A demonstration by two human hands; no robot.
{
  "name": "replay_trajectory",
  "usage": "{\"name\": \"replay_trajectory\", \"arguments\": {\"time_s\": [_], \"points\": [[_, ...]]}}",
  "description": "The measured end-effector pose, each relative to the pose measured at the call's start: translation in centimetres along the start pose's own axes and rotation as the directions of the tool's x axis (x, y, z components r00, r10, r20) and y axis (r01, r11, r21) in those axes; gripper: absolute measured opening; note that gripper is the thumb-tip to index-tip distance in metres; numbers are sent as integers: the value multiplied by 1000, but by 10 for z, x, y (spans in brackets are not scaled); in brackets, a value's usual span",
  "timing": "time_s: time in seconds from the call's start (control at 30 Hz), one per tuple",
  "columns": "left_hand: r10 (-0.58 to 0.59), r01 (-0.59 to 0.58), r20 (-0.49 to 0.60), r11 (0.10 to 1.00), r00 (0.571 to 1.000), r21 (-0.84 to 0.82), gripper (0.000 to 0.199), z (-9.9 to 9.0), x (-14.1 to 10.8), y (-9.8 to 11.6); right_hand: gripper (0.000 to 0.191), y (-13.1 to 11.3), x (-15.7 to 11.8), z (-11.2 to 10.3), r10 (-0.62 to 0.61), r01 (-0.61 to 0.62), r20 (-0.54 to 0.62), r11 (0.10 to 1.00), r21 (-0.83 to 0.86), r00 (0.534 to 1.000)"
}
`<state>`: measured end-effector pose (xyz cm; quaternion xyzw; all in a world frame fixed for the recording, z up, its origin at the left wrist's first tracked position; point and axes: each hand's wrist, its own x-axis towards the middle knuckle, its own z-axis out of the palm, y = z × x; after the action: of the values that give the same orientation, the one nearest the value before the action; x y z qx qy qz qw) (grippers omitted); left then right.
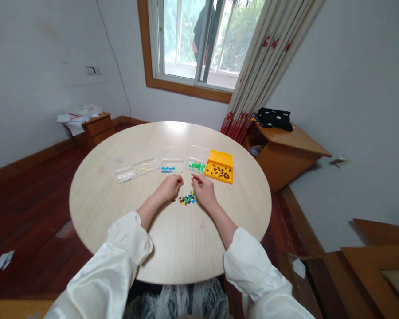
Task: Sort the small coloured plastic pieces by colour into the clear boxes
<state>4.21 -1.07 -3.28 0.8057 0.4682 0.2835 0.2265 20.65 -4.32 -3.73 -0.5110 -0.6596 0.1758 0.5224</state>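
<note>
A small mixed pile of blue, green, yellow and brown pieces (187, 199), like tiny building bricks, lies on the round table (182, 252) between my hands. My left hand (169, 187) is closed just left of the pile, fingers curled together; whatever it may hold is hidden. My right hand (204, 188) hovers at the pile's right edge, its thumb and forefinger pinched near the green box; anything between them is too small to name. Beyond my hands stand a clear box of blue pieces (168, 169), a clear box of green pieces (197, 167) and a yellow box (232, 176) with brown pieces.
An open clear box (146, 173) of pale yellow pieces lies left, its lid side holding whitish ones. Behind the table are a window (199, 84) and a curtain (252, 75). Wooden cabinets (286, 146) flank the table, one with black cloth (274, 118) on top.
</note>
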Motion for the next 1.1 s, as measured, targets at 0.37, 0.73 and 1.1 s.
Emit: {"name": "replay_trajectory", "arguments": {"time_s": [0.37, 0.73, 1.1], "points": [[-190, 157, 25, 727, 982, -669, 12, -3, 4, 13, 23, -12, -5, 3, -40, 26, 157, 996, 90, 987], [-213, 223, 98, 713, 972, -665, 22, -6, 1, 15, 18, -10, -5, 4, 7, -18, 127, 996, 82, 992], [-117, 117, 25, 905, 993, -409, 17, 0, 1, 16, 22, 7, 12, -28, -22, 10, -95, 992, -123, 995]]}}
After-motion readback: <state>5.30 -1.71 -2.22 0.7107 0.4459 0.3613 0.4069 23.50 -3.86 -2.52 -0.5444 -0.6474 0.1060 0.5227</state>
